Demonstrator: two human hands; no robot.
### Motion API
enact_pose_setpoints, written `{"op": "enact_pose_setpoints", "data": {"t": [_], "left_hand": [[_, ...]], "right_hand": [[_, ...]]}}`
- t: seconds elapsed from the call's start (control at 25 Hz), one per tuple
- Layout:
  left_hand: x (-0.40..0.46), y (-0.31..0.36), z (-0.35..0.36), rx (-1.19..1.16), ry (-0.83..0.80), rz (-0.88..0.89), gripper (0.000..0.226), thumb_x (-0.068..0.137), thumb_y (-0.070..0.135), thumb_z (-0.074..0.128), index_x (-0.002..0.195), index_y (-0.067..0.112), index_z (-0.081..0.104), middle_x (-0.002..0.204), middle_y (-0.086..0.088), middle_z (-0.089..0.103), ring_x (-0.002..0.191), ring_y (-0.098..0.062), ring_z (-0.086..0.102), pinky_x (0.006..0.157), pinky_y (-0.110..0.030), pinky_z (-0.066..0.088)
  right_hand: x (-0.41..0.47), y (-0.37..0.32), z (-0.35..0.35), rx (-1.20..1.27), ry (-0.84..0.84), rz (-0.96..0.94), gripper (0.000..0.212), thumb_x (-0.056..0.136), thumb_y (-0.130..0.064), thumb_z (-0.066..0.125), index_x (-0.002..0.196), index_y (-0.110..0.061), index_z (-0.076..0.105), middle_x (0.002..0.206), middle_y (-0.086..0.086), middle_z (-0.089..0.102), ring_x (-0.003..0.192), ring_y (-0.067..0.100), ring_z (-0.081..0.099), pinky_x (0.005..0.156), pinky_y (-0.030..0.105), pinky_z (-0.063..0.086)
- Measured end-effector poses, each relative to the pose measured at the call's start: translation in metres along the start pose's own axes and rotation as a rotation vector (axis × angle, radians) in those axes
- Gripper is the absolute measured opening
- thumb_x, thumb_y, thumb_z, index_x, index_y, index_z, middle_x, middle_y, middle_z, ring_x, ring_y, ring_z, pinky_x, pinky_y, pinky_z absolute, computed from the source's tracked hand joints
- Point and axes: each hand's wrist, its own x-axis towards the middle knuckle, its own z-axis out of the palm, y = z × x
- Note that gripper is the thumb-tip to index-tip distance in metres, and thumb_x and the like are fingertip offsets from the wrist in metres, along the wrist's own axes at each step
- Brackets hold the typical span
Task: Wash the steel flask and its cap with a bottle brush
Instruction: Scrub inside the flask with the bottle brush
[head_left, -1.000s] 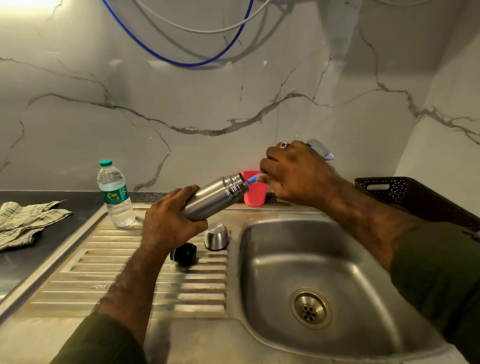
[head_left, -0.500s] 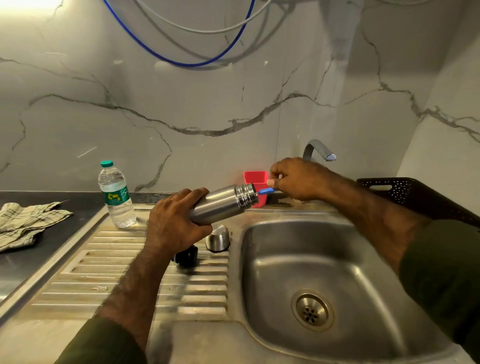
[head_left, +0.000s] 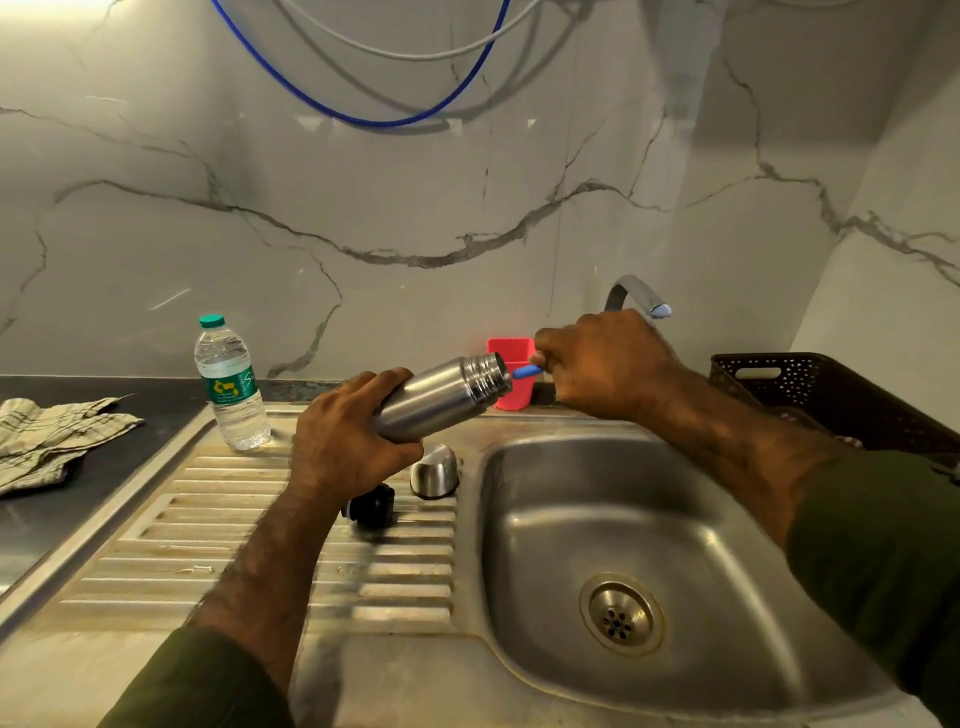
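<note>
Left hand (head_left: 345, 447) grips the lower body of the steel flask (head_left: 441, 397), fingers curled round it, holding it above the ribbed draining board (head_left: 260, 540), just left of the sink basin (head_left: 675, 545). Flask lies nearly horizontal, open threaded mouth aimed toward 2 o'clock. Right hand (head_left: 605, 364) is at 3 o'clock from the mouth, fingers closed on the blue handle of the bottle brush (head_left: 525, 371); only a short stub of blue shows between fingers and flask rim, and the rest goes into the neck; bristles not visible. Steel cap (head_left: 434, 470) sits dome-up on the draining board, at 6 o'clock from the flask and just beside the basin edge. A black stopper (head_left: 371, 506) lies on the ribs at 8 o'clock from the cap, partly behind the left wrist. Red cup (head_left: 511, 374) stands against the wall behind the flask mouth. Plastic water bottle (head_left: 228, 384), green cap, upright at the far left corner of the draining board. Checked cloth (head_left: 47, 436) crumpled on the dark counter at 9 o'clock from the bottle. Tap spout (head_left: 636, 296) rises behind the right hand. Dark perforated basket (head_left: 810, 384) at 3 o'clock, right of the basin. Drain (head_left: 621, 616) in the basin floor; no running water visible.
</note>
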Motion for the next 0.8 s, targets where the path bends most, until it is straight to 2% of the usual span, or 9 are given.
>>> {"op": "enact_pose_setpoints", "data": {"t": [0.08,0.12,0.32,0.4,0.48,0.6,0.64,0.72,0.8], "left_hand": [[0.0,-0.002,0.001,0.068,-0.028,0.048,0.08,0.063,0.054,0.082,0.137,0.031,0.063,0.11,0.005,0.073,0.091,-0.022,0.068,0.081,-0.037,0.053],[0.0,-0.003,0.001,0.081,-0.032,0.057,0.08,0.063,0.055,0.081,0.137,0.031,0.063,0.111,0.005,0.073,0.091,-0.022,0.069,0.081,-0.038,0.053],[-0.001,-0.002,-0.002,-0.051,-0.009,-0.059,0.084,0.064,0.044,0.095,0.14,0.03,0.061,0.114,0.004,0.072,0.089,-0.017,0.065,0.078,-0.037,0.055],[0.0,0.001,-0.001,-0.058,0.002,-0.046,0.084,0.063,0.041,0.096,0.139,0.029,0.063,0.112,0.004,0.072,0.087,-0.015,0.064,0.076,-0.034,0.053],[-0.001,0.003,0.001,-0.006,0.0,-0.003,0.081,0.063,0.047,0.09,0.137,0.029,0.064,0.11,0.004,0.073,0.086,-0.018,0.066,0.076,-0.034,0.051],[-0.001,-0.001,0.006,0.081,-0.051,0.07,0.08,0.065,0.057,0.077,0.139,0.03,0.062,0.112,0.004,0.072,0.093,-0.024,0.068,0.084,-0.041,0.054],[-0.001,-0.002,0.007,0.091,-0.059,0.078,0.079,0.066,0.057,0.076,0.139,0.03,0.062,0.112,0.004,0.072,0.094,-0.024,0.069,0.085,-0.042,0.054],[-0.001,-0.003,0.007,0.088,-0.026,0.061,0.078,0.066,0.055,0.08,0.138,0.029,0.062,0.11,0.003,0.073,0.092,-0.024,0.069,0.082,-0.041,0.053],[-0.001,0.0,0.006,0.036,0.0,0.011,0.08,0.066,0.048,0.089,0.138,0.028,0.062,0.11,0.001,0.073,0.089,-0.023,0.068,0.078,-0.038,0.052]], "right_hand": [[0.007,-0.004,-0.001,0.338,-0.327,0.267,0.034,0.107,-0.043,0.048,0.084,-0.022,0.063,0.085,0.0,0.065,0.076,0.015,0.056,0.065,0.03,0.039],[0.007,-0.003,0.002,0.36,-0.337,0.295,0.035,0.108,-0.044,0.047,0.087,-0.021,0.064,0.086,0.0,0.065,0.08,0.016,0.057,0.066,0.03,0.04],[-0.013,0.009,0.017,-0.351,0.355,-0.223,0.026,0.101,-0.031,0.047,0.106,-0.014,0.066,0.093,0.006,0.063,0.082,0.028,0.059,0.076,0.044,0.044],[-0.019,0.012,0.021,-0.372,0.433,-0.298,0.024,0.098,-0.026,0.048,0.098,-0.012,0.067,0.086,0.009,0.063,0.074,0.03,0.059,0.067,0.042,0.042],[-0.014,0.004,0.015,-0.142,0.285,-0.142,0.028,0.097,-0.033,0.05,0.082,-0.016,0.068,0.076,0.005,0.063,0.066,0.028,0.059,0.061,0.037,0.043],[0.006,-0.004,0.004,0.258,-0.407,0.287,0.033,0.1,-0.034,0.06,0.074,-0.017,0.069,0.079,0.002,0.06,0.076,0.021,0.058,0.071,0.035,0.047],[0.009,-0.003,0.004,0.304,-0.459,0.338,0.03,0.099,-0.033,0.062,0.077,-0.014,0.07,0.082,0.003,0.061,0.079,0.02,0.058,0.071,0.033,0.047],[0.006,-0.002,0.007,0.207,-0.224,0.282,0.03,0.099,-0.045,0.06,0.087,-0.018,0.069,0.086,0.001,0.065,0.082,0.018,0.061,0.072,0.033,0.049],[-0.004,0.001,0.013,-0.174,0.162,0.098,0.033,0.101,-0.048,0.053,0.097,-0.019,0.068,0.093,0.003,0.065,0.086,0.022,0.061,0.081,0.04,0.048]]}}
